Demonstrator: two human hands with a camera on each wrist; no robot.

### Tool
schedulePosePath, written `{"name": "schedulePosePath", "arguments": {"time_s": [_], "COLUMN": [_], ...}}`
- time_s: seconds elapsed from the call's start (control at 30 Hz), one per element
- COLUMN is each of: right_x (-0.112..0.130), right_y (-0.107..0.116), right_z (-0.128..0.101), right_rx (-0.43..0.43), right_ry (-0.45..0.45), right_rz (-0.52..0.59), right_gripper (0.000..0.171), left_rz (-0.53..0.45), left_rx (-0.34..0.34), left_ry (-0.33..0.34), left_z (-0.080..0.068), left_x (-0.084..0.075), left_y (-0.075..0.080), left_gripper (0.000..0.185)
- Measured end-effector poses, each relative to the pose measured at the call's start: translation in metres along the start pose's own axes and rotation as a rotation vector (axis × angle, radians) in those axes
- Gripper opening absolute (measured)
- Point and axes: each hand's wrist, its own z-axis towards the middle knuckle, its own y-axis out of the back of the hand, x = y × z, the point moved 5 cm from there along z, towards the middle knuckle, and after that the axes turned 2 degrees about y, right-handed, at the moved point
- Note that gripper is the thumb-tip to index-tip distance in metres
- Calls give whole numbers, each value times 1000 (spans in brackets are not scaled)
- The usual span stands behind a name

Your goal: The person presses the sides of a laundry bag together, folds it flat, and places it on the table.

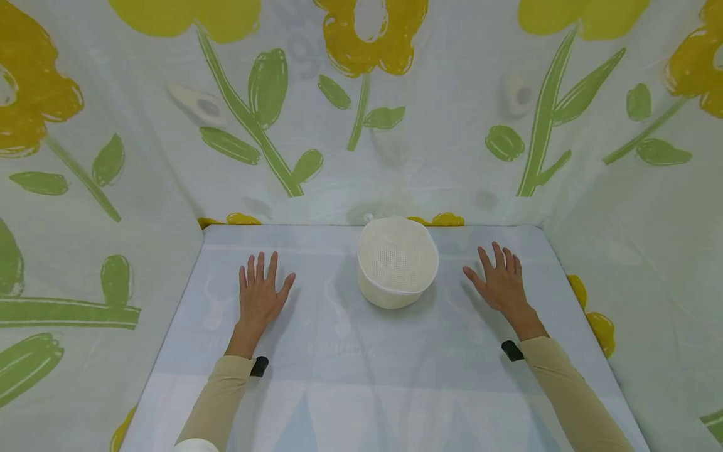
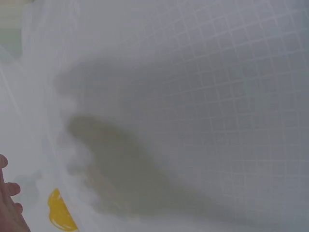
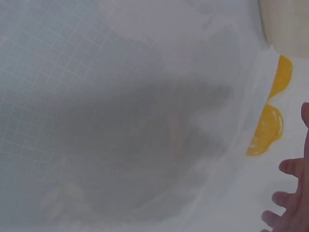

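Head view: fingers of the left hand and right hand lie spread and flat on the table, grasping nothing. A cream mesh basket stands between them, apart from both, unobstructed. Flowered cloth hangs behind the basket.

Item: cream-white mesh basket, round, with a solid lower bowl under a finely perforated inner strainer. It sits upright on my table, toward the far edge, tilted slightly so its open mouth faces me. It lies between my left hand and my right hand, both flat on the table, fingers spread, apart from it, the right one nearer.
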Motion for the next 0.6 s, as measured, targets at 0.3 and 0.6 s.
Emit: {"name": "schedulePosePath", "arguments": {"time_s": [0.3,0.6], "right_x": [13,25], "right_y": [11,22], "right_z": [1,4], "right_rx": [-146,-332], "right_ry": [61,184], "right_rz": [12,40], "right_gripper": [50,36], "left_rz": [-21,-84], "left_rx": [-98,-160], "left_ry": [-36,-60], "left_z": [3,4], "left_x": [-10,-25], "left_y": [5,13], "left_gripper": [67,62]}}
